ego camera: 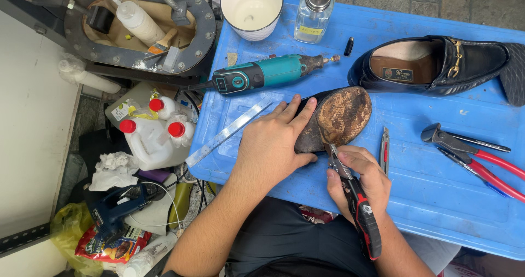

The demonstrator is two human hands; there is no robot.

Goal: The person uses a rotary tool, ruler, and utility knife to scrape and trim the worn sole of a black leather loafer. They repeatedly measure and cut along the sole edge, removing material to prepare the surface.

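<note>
A black shoe lies upside down on the blue plastic lid (437,200), its worn brown sole (342,115) facing up. My left hand (270,143) presses on the shoe's left side and holds it steady. My right hand (361,176) grips red-and-black pliers (358,208) whose jaws meet the near edge of the sole. The matching black loafer (437,63) stands upright at the back right.
A teal rotary tool (268,73), a steel ruler (229,130), a utility knife (384,150), red-handled pincers (473,156), a white cup (251,6) and a clear pump bottle (313,12) lie on the lid. White bottles with red caps (156,135) and clutter sit at the left.
</note>
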